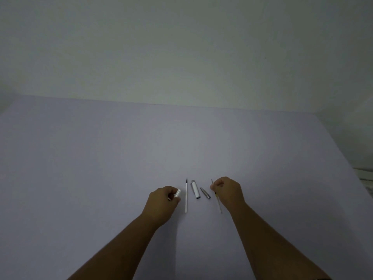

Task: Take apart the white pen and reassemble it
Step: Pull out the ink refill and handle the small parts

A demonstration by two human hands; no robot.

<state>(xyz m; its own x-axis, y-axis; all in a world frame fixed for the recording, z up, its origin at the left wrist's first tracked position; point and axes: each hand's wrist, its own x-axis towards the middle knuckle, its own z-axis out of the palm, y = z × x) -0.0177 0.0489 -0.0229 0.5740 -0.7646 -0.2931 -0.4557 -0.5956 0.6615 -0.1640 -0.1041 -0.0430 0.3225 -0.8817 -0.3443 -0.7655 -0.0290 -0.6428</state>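
The white pen lies in pieces on the pale table (181, 142). My left hand (161, 201) is closed around a short white barrel piece (177, 193), whose end sticks out past my fingers. Just right of it a thin white refill tube (186, 197) with a dark tip lies flat, pointing away from me. Beside that rests the white cap with a silver clip (195, 189), then a small silver tip cone (205, 193). My right hand (228, 190) pinches a thin tan rod (217, 199) that slants from my fingertips down toward me.
The table's far edge meets a plain wall (181, 57) behind. At the far right edge of view a bit of light fabric or clutter (365, 178) shows beyond the table's side.
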